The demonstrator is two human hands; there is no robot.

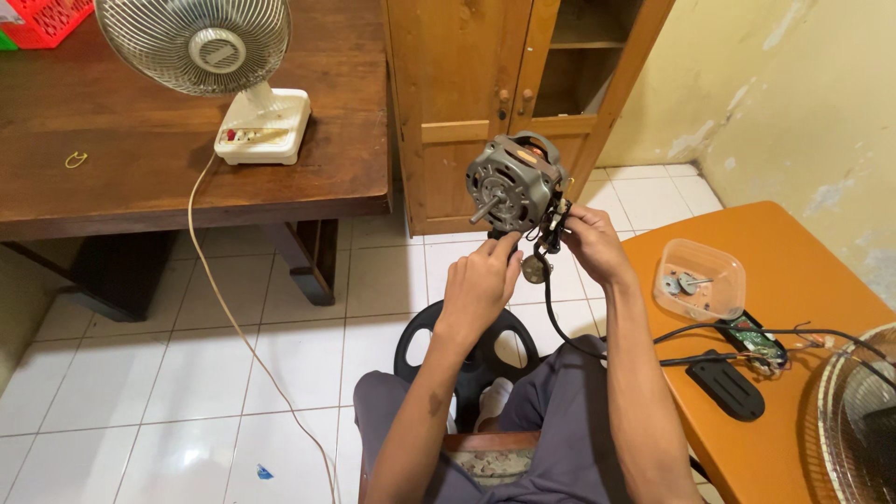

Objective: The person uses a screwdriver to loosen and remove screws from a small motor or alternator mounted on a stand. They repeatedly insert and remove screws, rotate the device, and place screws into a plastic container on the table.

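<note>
desk fan: white, wire-guarded, standing on the dark wooden table; its pale cord trails down over the tiled floor.
red basket: at the table's far left corner.
small yellow loop: lying alone on the tabletop.
wooden cabinet: against the wall, one door open.
orange table: at right, bearing a clear plastic tub of small metal parts, a black oval cover and a green circuit board.
fan grille: at the lower right edge.
</note>
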